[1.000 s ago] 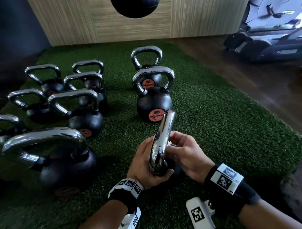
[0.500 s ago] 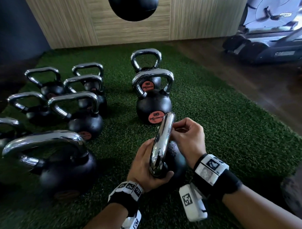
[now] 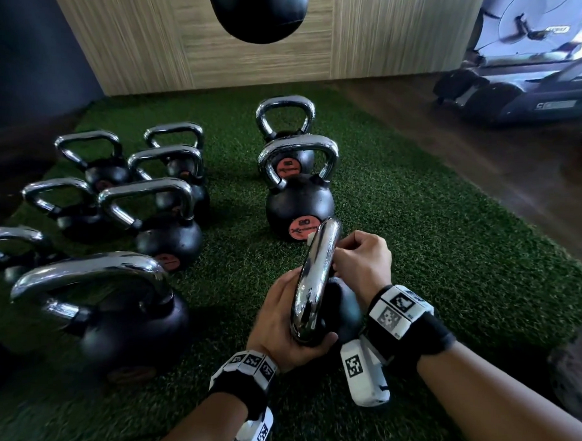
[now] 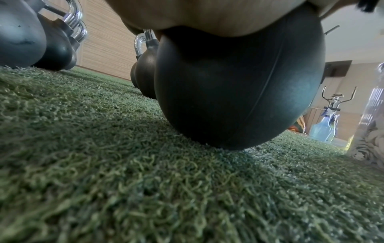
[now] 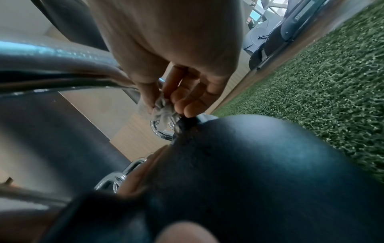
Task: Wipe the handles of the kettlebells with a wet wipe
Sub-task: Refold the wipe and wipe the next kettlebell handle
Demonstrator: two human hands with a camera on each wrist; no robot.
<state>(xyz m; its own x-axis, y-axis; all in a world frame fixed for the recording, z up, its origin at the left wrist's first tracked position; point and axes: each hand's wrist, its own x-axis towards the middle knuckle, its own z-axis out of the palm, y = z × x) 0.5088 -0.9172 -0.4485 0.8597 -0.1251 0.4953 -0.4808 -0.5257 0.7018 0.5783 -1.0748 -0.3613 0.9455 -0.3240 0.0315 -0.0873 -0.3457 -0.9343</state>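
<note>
Resting on coarse green artificial turf (image 3: 432,248): one kettlebell (image 4: 239,85), matt black rounded body, polished chrome loop handle (image 3: 315,282) seen edge-on. Left hand (image 3: 283,323) wraps the near base of the handle, thumb curled across the chrome. Right hand (image 3: 362,264) pinches a crumpled pale wet wipe (image 5: 163,110) against the far leg of the handle, fingers bent. Neighbouring kettlebells (image 3: 299,200) stand in rows ahead and to the left, same black bodies and chrome handles; round orange labels read "20", the brand line beneath illegible. Behind: ribbed light wood-grain wall panel (image 3: 261,63), dark wood floor (image 3: 478,154).
</note>
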